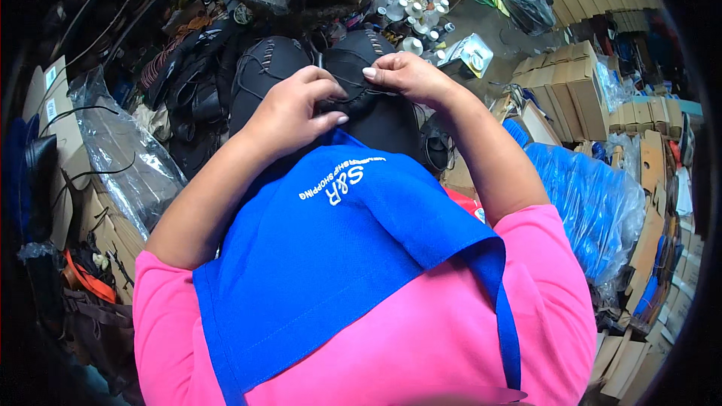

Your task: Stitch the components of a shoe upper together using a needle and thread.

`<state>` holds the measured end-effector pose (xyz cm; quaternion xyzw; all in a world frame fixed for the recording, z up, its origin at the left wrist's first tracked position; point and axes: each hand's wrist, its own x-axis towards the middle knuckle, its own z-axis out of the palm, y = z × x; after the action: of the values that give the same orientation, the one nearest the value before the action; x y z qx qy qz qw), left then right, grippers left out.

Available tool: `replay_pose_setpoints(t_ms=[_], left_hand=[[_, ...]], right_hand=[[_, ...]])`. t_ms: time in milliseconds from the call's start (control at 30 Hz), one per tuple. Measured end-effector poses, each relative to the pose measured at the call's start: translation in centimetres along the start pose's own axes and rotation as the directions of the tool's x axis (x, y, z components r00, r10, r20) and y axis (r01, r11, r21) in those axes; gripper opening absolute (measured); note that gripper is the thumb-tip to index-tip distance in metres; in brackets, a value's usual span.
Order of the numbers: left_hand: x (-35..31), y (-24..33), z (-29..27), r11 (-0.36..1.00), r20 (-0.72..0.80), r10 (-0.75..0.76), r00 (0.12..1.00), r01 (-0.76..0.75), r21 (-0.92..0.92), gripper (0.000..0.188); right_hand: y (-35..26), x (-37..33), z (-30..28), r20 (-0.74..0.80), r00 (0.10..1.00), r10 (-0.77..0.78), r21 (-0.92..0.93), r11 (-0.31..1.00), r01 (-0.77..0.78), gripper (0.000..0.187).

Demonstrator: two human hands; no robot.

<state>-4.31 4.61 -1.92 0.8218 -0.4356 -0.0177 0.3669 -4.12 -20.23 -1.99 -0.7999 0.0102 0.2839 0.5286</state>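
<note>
— Cluttered workshop floor all round: cardboard boxes [579,86] stacked at the right, a blue plastic bundle [594,203] beside them, small white bottles [417,19] on the ground ahead. Where's the work itself?

— On the lap, over a blue apron [338,256]. It's a black shoe upper [372,98], laced with cord, held up close under the face so the stitching can be seen.

— And a 2nd one?

— Yes, another black upper [267,68] lies just beside it at the left, among a heap of black pieces [188,83].

— What are the hands doing?

— Left hand [289,109] is curled, fingers pinched on the upper's near edge, likely steadying it. Right hand [410,75] is bent over the top, fingertips gripping the cord there. Both are closed on that 1 piece; neither is free.

— Any tool?

— I can't tell; a thin dark thing shows between the hands, too small to name.

— Left side?

— Clear plastic sheeting [124,154] over boxes.
</note>
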Motion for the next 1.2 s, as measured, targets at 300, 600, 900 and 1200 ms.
replay_pose_setpoints(t_ms=[300, 600, 900, 1200], left_hand=[[0.3, 9.2, -8.4, -0.370, -0.162, 0.547, 0.821, 0.063, -0.927, 0.054], [-0.8, 13.9, -6.4, -0.750, -0.475, 0.481, 0.737, 0.066, -0.658, 0.024], [1.6, 5.8, -9.8, 0.534, 0.130, -0.009, 0.991, 0.114, -0.837, 0.028], [2.7, -1.6, 0.5, 0.984, 0.068, -0.125, 0.990, 0.132, -0.117, 0.020]], right_hand=[[-1.7, -2.9, 1.2, -0.302, 0.944, -0.131, -0.042, 0.991, 0.124, 0.033], [-3.6, -3.7, 2.3, -0.068, 0.991, 0.112, -0.039, 0.993, -0.115, 0.035], [-2.6, -7.0, 0.2, -0.073, 0.995, -0.070, 0.018, 0.997, 0.071, 0.027], [0.4, -5.3, 2.1, -0.236, 0.909, -0.342, -0.219, 0.931, 0.293, 0.027]])
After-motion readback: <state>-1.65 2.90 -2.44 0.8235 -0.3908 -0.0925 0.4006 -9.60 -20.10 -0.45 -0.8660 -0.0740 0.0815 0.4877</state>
